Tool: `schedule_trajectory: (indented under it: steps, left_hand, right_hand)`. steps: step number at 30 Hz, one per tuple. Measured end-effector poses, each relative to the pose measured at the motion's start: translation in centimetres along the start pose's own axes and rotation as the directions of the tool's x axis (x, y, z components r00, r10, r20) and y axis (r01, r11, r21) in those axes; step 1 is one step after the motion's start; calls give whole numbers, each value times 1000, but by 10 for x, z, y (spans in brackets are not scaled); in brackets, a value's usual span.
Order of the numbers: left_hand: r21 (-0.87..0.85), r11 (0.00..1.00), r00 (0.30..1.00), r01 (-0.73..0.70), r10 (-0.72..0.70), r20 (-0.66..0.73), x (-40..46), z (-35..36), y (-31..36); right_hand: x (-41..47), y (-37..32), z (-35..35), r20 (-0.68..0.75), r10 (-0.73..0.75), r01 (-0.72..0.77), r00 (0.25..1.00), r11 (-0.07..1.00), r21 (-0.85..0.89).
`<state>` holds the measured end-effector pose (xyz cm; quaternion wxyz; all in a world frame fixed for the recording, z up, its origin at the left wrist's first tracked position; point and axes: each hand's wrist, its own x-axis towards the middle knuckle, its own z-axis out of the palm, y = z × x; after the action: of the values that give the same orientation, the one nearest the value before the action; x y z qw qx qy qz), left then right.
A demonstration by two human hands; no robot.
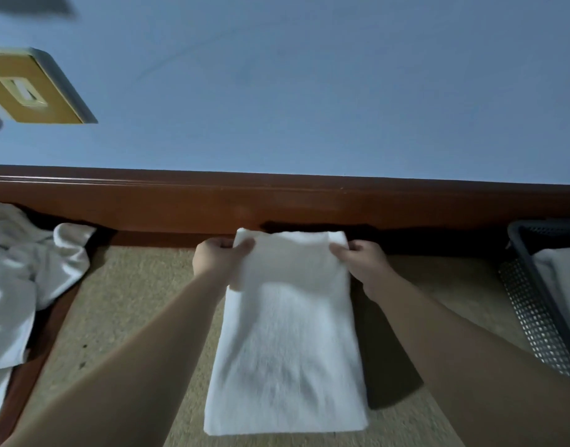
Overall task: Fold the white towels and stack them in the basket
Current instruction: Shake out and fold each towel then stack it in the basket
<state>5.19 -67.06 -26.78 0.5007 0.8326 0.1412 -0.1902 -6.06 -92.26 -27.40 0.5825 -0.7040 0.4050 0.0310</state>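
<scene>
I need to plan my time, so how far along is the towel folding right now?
Done: at least one white folded towel already lies in the dark mesh basket on the right. In hand: the left hand and right hand each grip a far corner of a long part-folded towel on the carpet. Left: finishing this fold, putting it in the basket, then the crumpled pile on the left.

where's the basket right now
The dark mesh basket sits at the far right edge of the head view, on the carpet right of the right hand, with white cloth inside.
</scene>
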Motion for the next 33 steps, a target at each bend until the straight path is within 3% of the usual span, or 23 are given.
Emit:
schedule_trajectory:
  steps: [10, 14, 15, 17, 19, 21, 22, 26, 33]
  left_hand:
    - [59, 997, 998, 47, -44, -49, 36, 35, -13]
    - [249, 965, 994, 87, -67, -89, 16, 35, 0]
    - [371, 927, 993, 48, -6, -114, 4, 35, 1]
    - [625, 756, 954, -195, 294, -57, -27, 36, -2]
    - [700, 536, 843, -471, 508, 178, -49, 38, -10]
    - [717, 416, 812, -559, 453, 369, -47, 40, -24]
    - [731, 389, 819, -560, 394, 418, -41, 42, -32]
    - [744, 395, 839, -539, 329, 433, -15, 47, -47]
    - [798, 293, 847, -527, 266, 461, -10, 46, -38]
  right_hand:
    - [51, 24, 26, -124, 33, -46, 992, 994, -104]
    - [38, 17, 33, -281, 125, -176, 951, 970, -165]
    - [27, 13, 35, -362, 65, -173, 930, 946, -273]
    - [-7, 9, 44, -424, -267, 28, 866, 871, -491]
    - [-46, 5, 57, -144, -547, 357, 824, 701, -617]
    - [-58, 17, 69, 199, -464, 459, 864, 561, -689]
    - [-53, 28, 72, 277, -380, 447, 883, 494, -745]
    - [-21, 55, 72, 290, -357, 412, 888, 336, -847]
    - [-25, 46, 66, 322, -297, 410, 899, 310, -858]
